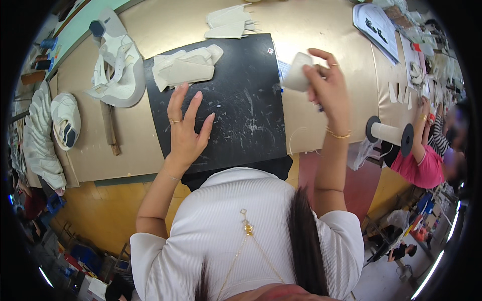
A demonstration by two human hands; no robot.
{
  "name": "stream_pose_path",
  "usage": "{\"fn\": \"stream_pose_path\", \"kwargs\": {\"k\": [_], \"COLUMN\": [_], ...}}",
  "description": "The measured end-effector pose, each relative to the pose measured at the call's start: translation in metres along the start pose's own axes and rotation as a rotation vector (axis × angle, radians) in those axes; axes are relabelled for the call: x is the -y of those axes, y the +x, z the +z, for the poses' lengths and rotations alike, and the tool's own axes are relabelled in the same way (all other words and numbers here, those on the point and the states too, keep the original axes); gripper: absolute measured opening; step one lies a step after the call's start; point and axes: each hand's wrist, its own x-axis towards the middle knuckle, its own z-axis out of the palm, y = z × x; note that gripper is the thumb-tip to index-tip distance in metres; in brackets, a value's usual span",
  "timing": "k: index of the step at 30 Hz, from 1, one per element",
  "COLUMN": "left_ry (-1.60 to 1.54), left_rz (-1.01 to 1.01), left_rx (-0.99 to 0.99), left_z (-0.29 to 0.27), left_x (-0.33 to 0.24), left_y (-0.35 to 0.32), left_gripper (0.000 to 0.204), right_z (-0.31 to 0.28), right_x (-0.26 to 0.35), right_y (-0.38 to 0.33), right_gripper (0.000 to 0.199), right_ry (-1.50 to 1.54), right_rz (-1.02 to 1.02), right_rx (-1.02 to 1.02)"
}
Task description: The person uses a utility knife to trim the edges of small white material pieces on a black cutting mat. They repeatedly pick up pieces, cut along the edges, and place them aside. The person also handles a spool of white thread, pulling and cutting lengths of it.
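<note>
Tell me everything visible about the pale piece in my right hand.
The pale piece is off-white, flat and roughly rectangular, with rounded corners. It looks like fabric or thin foam, but its texture isn't clear. Your right hand grips its right side, thumb against its visible face. It's slanted, just right of the black mat; whether it touches the worktop is unclear.

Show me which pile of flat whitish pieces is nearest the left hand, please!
The near pile, lying on the black mat, right by the left hand. The far pile is farther off, by the mat's far edge.
</note>
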Motion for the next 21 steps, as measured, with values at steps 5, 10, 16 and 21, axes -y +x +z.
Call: {"fn": "stream_pose_path", "kwargs": {"k": [5, 10, 16, 21], "left_ry": [-0.055, 0.122, 0.174, 0.151], "left_rz": [-0.018, 0.034, 0.121, 0.142], "left_rx": [0.107, 0.377, 0.368, 0.402], "left_z": [0.026, 0.046, 0.026, 0.006], "left_x": [-0.039, -0.053, -0.032, -0.026], "left_y": [0.001, -0.004, -0.006, -0.018], "left_gripper": [0.068, 0.069, 0.051, 0.045], "right_z": [0.056, -0.008, 0.015, 0.033], "right_x": [-0.015, -0.048, -0.086, -0.09], "right_y": [-0.032, -0.062, -0.125, -0.126], "right_gripper": [0.036, 0.024, 0.021, 0.016], "right_ry": [-0.07, -0.451, -0.549, -0.508], "right_rz": [-0.072, 0.03, 0.096, 0.053], "right_rx": [-0.132, -0.044, 0.03, -0.016]}}
